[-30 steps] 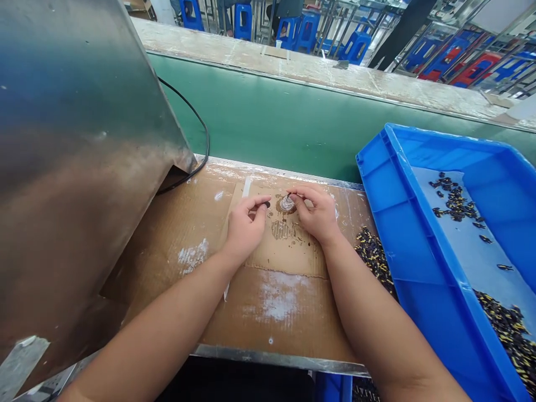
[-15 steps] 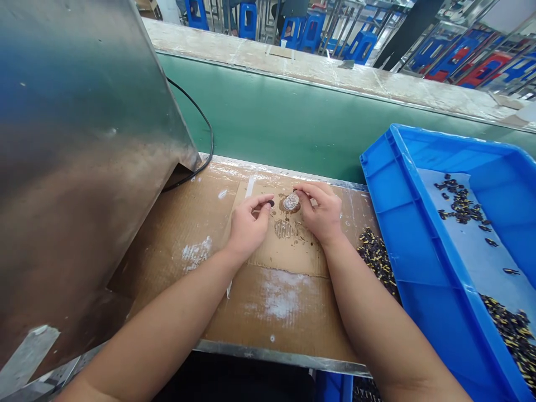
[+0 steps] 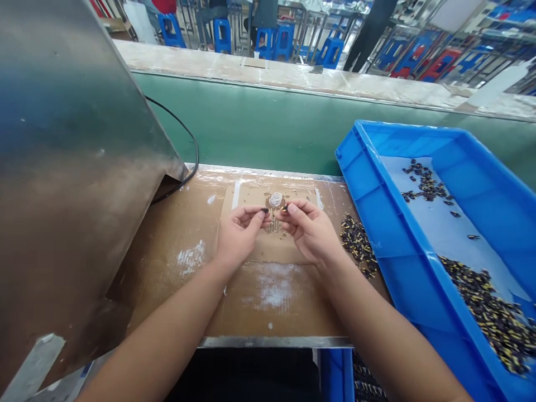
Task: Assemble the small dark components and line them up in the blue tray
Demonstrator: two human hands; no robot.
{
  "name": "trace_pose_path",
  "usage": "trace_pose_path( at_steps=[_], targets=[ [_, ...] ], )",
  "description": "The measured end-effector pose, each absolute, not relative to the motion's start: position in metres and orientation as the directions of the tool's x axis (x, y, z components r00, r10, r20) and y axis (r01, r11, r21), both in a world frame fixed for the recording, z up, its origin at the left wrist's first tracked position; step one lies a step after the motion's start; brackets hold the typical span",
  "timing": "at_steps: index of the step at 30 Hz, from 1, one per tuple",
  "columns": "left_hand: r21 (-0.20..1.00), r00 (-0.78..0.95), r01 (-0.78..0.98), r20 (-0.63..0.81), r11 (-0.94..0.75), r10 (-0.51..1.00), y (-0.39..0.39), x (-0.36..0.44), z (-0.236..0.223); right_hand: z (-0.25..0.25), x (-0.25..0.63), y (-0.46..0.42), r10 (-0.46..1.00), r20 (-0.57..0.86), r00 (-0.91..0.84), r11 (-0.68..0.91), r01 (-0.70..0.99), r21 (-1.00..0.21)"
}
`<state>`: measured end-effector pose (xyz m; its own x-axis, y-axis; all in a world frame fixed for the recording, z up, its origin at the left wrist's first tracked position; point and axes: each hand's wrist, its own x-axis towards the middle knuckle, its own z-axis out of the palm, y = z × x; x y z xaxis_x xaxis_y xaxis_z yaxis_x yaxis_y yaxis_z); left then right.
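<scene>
Pinch grips at a cardboard-covered workbench, seen from head height. Left hand (image 3: pixel 240 237): thumb and forefinger pressed together on a small dark piece (image 3: pixel 264 210). Right hand (image 3: pixel 310 234): thumb and forefinger likewise pinching a small dark piece with a yellow end (image 3: pixel 285 207); exact form of both pieces too small to tell. Two pinches near each other at frame centre, just below a round whitish dab (image 3: pixel 276 199) on the cardboard sheet (image 3: pixel 272 296). Right of the hands: pile of black-and-yellow pieces (image 3: pixel 358 245) on the cardboard, beside a blue plastic tray (image 3: pixel 389 240). Tray holds a pale liner (image 3: pixel 444 223), scattered pieces (image 3: pixel 425 184) and, at lower right, a larger heap (image 3: pixel 481 312). Upper left: stainless steel panel (image 3: pixel 75 167), black cable (image 3: pixel 184 131). Top: green conveyor belt (image 3: pixel 268 128).
</scene>
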<state>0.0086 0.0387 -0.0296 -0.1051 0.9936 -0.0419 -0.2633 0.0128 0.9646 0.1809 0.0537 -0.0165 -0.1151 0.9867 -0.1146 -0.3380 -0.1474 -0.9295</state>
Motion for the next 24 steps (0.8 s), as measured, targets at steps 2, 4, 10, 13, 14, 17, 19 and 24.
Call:
trace_pose_path(
  at_steps=[2,4,10,13,14,17,19,24],
  targets=[
    [0.985,-0.079,-0.166,0.036,-0.049,0.996,0.033,0.012,-0.027,-0.018,0.179,0.044,0.977,-0.159,-0.143,-0.208,-0.452,-0.868],
    [0.989,-0.055,-0.114,0.089,-0.094,0.995,0.029,0.014,-0.025,-0.020,0.178,0.039,0.974,-0.165,-0.152,-0.221,-0.511,-0.831],
    [0.978,0.007,-0.205,0.028,-0.026,1.000,0.029,0.015,-0.019,-0.021,0.179,0.038,0.979,-0.134,-0.156,-0.198,-0.542,-0.817],
    [0.964,0.029,-0.266,-0.011,0.018,1.000,0.030,0.015,-0.020,-0.020,0.179,0.037,0.978,-0.148,-0.149,-0.207,-0.561,-0.802],
    [0.958,0.030,-0.284,-0.018,0.026,0.999,0.031,0.015,-0.021,-0.020,0.179,0.037,0.976,-0.152,-0.157,-0.215,-0.565,-0.797],
    [0.944,0.010,-0.329,-0.021,0.023,1.000,0.030,0.016,-0.023,-0.020,0.180,0.037,0.962,-0.178,-0.205,-0.266,-0.576,-0.773],
    [0.941,0.000,-0.338,-0.017,0.016,1.000,0.029,0.016,-0.024,-0.022,0.180,0.037,0.947,-0.229,-0.223,-0.319,-0.608,-0.727],
    [0.937,0.030,-0.350,0.025,-0.013,0.999,0.027,0.016,-0.024,-0.020,0.181,0.038,0.891,-0.357,-0.280,-0.439,-0.728,-0.526]
  ],
)
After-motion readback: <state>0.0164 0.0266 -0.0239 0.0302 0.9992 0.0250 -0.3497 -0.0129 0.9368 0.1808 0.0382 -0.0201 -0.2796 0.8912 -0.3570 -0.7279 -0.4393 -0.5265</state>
